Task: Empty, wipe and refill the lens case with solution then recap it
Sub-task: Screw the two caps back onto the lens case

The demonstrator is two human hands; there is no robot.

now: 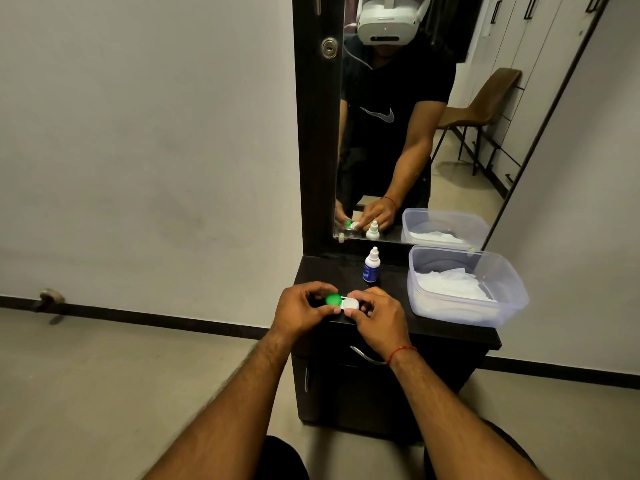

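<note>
— Case (342, 301)?
— Table (322, 271) front edge; left hand (301, 311) pinches its green end, right hand (379, 315) the white
— Writing?
— Bottle (372, 261) at 1 o'clock: blue label (370, 273), unreadable; swoosh (379, 115) on mirrored shirt (391, 84)

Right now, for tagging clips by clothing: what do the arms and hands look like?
Both forearms are bare, no sleeves showing. The left hand and right hand are ungloved. A thin red thread circles the right wrist; the left wrist is bare.
</note>
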